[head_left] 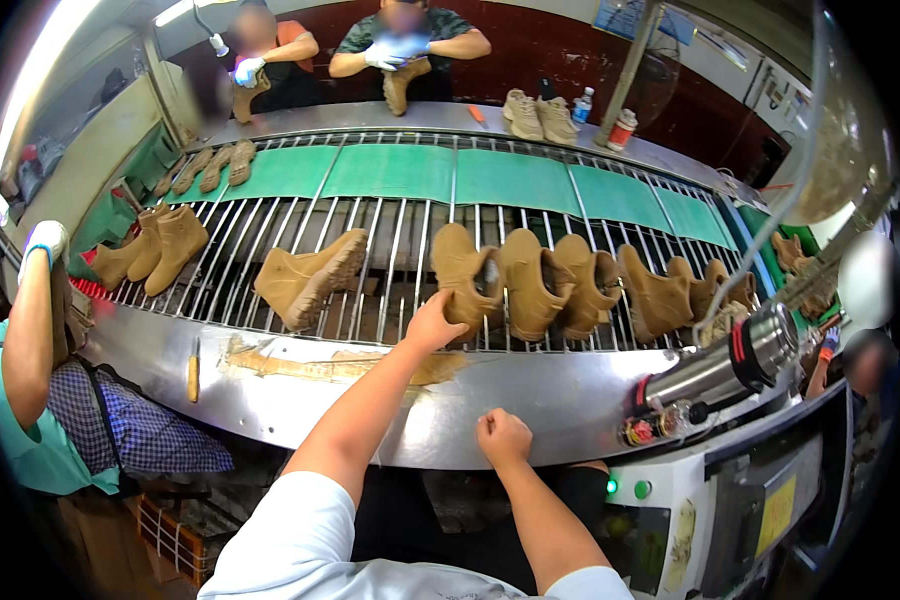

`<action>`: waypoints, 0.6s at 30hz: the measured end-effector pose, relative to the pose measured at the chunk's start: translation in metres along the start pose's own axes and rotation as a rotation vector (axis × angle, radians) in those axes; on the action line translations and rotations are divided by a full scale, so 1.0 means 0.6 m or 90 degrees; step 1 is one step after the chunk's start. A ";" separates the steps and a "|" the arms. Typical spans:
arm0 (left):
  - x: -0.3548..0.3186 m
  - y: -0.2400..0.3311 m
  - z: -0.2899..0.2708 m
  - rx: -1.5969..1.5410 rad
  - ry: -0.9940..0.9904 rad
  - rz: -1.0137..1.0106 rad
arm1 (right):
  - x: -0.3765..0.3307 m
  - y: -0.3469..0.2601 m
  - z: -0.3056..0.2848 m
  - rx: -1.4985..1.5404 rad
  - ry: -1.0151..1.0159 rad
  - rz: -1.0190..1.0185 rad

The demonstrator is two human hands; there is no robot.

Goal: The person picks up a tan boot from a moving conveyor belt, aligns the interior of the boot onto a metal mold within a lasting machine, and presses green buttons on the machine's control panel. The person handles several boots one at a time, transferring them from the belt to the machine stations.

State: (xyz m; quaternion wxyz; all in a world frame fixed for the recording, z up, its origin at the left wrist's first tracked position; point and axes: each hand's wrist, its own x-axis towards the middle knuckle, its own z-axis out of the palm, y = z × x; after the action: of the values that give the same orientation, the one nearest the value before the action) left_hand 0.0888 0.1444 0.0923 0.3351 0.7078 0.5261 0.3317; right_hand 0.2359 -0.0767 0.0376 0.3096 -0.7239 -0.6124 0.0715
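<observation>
Left hand gripping tan boot at heel, on wire-rack conveyor. Right hand fisted, empty, resting on steel bench edge. Five boots bunched right of it, one lying left, three far left.

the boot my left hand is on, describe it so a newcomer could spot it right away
Find the metal roller rack along the steel bench. Near its middle, tan boots stand packed in a row. Yours is the leftmost boot of that row, the only one with a left hand gripping it.
</observation>
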 end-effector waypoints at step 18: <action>0.004 -0.240 -0.278 -0.307 0.474 -0.154 | -0.003 0.018 0.005 0.014 -0.135 0.126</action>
State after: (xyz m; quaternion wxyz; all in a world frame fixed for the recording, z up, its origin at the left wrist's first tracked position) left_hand -0.1226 0.1997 0.0666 0.3151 0.3756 0.5970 0.6350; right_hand 0.2433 -0.0781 0.0286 0.2426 -0.7657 -0.5664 0.1844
